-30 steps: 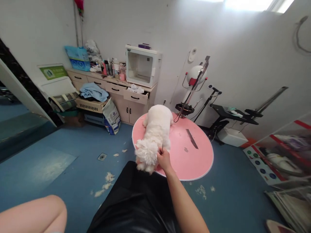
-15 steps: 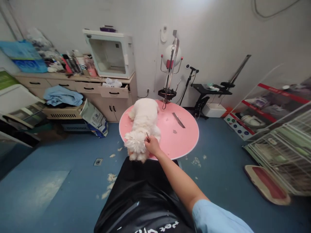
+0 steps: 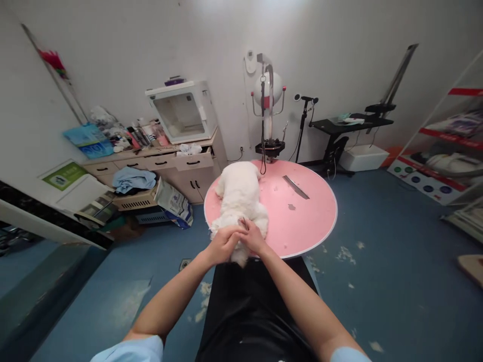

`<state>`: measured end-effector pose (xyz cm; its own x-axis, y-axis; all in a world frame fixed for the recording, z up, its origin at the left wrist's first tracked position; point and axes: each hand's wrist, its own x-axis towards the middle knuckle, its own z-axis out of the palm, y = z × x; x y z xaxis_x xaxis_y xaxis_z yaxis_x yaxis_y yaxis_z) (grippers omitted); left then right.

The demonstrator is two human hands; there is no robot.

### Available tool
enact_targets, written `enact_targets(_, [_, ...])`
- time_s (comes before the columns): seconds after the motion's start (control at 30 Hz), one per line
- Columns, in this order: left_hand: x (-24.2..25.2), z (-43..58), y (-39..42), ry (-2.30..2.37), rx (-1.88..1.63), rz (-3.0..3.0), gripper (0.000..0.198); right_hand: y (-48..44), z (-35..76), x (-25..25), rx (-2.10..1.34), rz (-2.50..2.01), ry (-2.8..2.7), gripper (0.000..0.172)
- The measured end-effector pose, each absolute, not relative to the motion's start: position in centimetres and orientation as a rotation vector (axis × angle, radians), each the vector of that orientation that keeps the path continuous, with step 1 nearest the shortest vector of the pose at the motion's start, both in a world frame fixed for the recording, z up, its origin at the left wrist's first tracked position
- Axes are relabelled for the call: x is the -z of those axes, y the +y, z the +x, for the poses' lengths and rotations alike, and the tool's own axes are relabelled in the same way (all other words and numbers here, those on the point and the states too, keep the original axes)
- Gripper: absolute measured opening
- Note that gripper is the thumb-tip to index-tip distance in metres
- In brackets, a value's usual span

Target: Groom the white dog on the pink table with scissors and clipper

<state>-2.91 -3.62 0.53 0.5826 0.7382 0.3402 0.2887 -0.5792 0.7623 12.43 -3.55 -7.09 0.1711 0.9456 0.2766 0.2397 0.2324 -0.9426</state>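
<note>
A white, curly-coated dog (image 3: 241, 188) lies on a round pink grooming table (image 3: 313, 221), its head toward me at the near edge. My left hand (image 3: 224, 244) is closed over the top of the dog's head, fingers bent into the fur and hiding much of it. Right beside it, my right hand (image 3: 253, 237) pinches a thin dark metal tool (image 3: 244, 223) at the side of the head; its exact kind is too small to tell. A metal comb (image 3: 296, 187) and a small grey clump (image 3: 292, 206) lie on the table to the right.
Behind the table stands a grooming arm with a hanging loop (image 3: 263, 120). A cabinet with a partly pulled-out drawer (image 3: 194, 161) carries bottles and a white drying box (image 3: 184, 113). A black side table (image 3: 332, 125) stands back right. Fur tufts (image 3: 345, 255) dot the blue floor.
My left hand has come into view onto the dog's head. My right hand stays at the head with the thin tool. The view has shifted, so the table sits further right.
</note>
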Motion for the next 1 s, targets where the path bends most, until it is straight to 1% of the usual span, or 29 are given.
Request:
enact_targets(0.07, [1.2, -1.6, -2.5, 0.826, -0.871, 2.252, 0.041, -3.7, 12.5, 7.8, -0.848, -1.184, -1.175, 0.047])
enact_targets(0.1, [2.1, -1.1, -2.0, 0.896, -0.896, 2.292, 0.039, -3.9, 12.5, 8.2, -0.888, -1.173, -1.099, 0.053])
enact_targets(0.17, [3.8, -0.5, -1.4, 1.094, -0.967, 2.293, 0.035, -4.5, 12.7, 8.7, -0.92, -1.226, -0.983, 0.058])
enact_targets(0.2, [4.5, -0.4, -1.3, 1.17, -1.0, 2.267, 0.033, -5.0, 12.8, 8.7, -0.903, -1.278, -0.953, 0.058])
enact_targets(0.27, [5.6, -0.7, -1.4, 1.238, -1.047, 2.223, 0.032, -5.7, 12.8, 8.5, -0.822, -1.382, -0.955, 0.051])
enact_targets(0.37, [6.5, -1.3, -1.9, 1.254, -1.098, 2.188, 0.039, -5.8, 12.6, 7.9, -0.68, -1.42, -1.078, 0.038])
enact_targets(0.47, [6.4, -1.9, -1.8, 1.232, -1.098, 2.088, 0.042, -4.9, 12.1, 7.9, -0.646, -1.417, -1.238, 0.035])
enact_targets(0.53, [5.8, -2.0, -1.3, 1.231, -1.056, 1.994, 0.038, -4.2, 11.7, 8.4, -0.7, -1.417, -1.289, 0.035])
enact_targets(0.67, [4.9, -1.5, -0.5, 1.314, -0.929, 1.985, 0.043, -3.8, 11.3, 9.4, -0.769, -1.386, -1.29, 0.037])
enact_targets(0.8, [5.0, -0.7, -1.2, 1.484, -0.9, 2.071, 0.026, -5.1, 11.4, 8.7, -0.93, -1.261, -1.189, 0.037])
enact_targets(0.83, [5.2, -0.6, -1.4, 1.492, -0.915, 2.081, 0.028, -5.8, 11.5, 8.4, -0.984, -1.243, -1.133, 0.039])
enact_targets(0.93, [5.4, -0.7, -1.8, 1.453, -0.944, 2.098, 0.044, -9.3, 11.7, 7.9, -1.193, -1.293, -0.832, 0.044])
enact_targets(1.0, [5.5, -1.0, -1.9, 1.422, -0.942, 2.122, 0.044, -12.5, 11.8, 8.0, -1.366, -1.331, -0.554, 0.047])
